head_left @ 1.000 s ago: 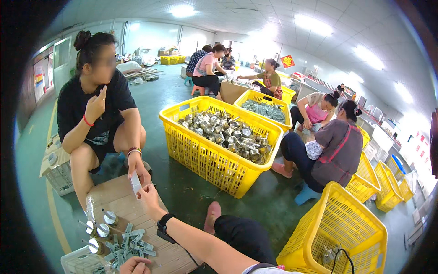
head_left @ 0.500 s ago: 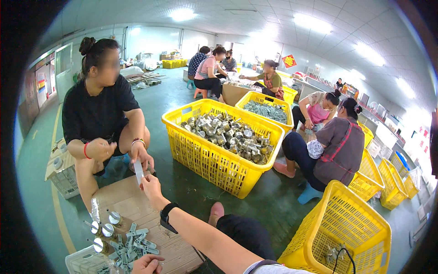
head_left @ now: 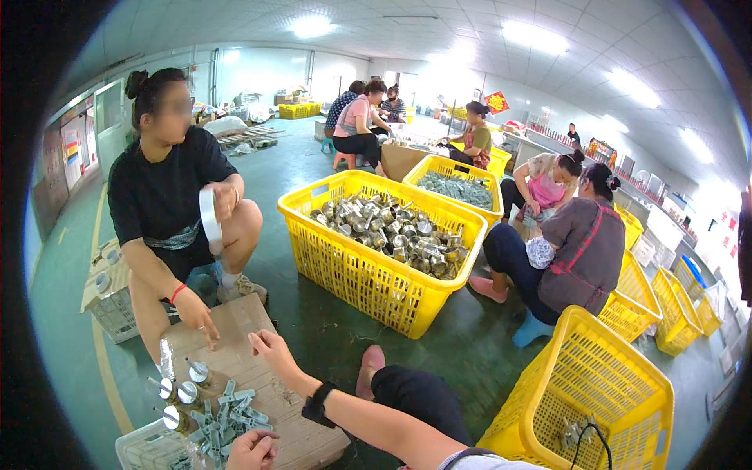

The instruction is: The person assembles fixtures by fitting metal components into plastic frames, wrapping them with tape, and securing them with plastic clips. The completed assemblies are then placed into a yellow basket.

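Over the cardboard sheet, my right hand is raised with its fingertips pinched together; anything between them is too small to make out. My left hand is low at the lower edge, fingers curled, beside a pile of grey-green clip-like parts. What it may hold is hidden. Several metal cylinders with thin stems stand left of that pile. Across the cardboard, a seated person's hand reaches down, open and apart from mine. That person's other hand holds up a white ring-shaped roll.
A large yellow basket full of metal cups with handles stands ahead. Another yellow basket, with a few metal parts inside, is at the lower right. A white crate is at the lower left. Other people sit working farther off.
My right hand has let go of the white piece and drawn back slightly right and down. The other person has lifted the roll and lowered the other hand to the cardboard.
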A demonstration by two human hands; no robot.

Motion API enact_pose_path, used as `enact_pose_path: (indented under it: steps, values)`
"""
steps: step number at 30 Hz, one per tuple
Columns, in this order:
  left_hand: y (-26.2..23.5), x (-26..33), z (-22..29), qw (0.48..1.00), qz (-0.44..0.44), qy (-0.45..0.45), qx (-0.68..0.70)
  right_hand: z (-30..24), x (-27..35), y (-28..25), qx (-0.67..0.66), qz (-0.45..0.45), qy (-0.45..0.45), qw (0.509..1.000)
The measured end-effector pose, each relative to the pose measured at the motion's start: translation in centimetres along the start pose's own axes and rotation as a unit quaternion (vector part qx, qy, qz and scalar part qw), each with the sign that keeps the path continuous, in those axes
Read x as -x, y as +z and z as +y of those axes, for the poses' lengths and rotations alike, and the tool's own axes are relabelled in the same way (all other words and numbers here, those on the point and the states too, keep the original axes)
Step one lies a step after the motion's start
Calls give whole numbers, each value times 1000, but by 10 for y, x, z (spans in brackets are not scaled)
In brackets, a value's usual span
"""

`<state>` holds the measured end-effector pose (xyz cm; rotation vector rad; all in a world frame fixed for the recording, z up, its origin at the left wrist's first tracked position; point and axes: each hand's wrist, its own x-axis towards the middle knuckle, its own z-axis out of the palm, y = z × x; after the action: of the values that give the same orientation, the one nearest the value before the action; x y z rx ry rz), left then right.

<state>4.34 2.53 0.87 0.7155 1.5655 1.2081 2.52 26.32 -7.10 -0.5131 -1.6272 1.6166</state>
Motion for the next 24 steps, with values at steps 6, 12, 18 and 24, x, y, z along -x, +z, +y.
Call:
enact_pose_path:
  steps: [6,12,18,24]
  values:
    - [8,-8,-14,996,85,20,-9,-28,63,-24,-7,-21,19,1000]
    - [35,0,-14,987,118,100,32,-55,150,-39,-24,-62,82,994]
    - [56,6,-35,993,71,58,72,-26,211,-56,-108,-11,201,973]
    - [83,4,-58,971,210,86,69,-2,238,-52,-165,-59,249,953]
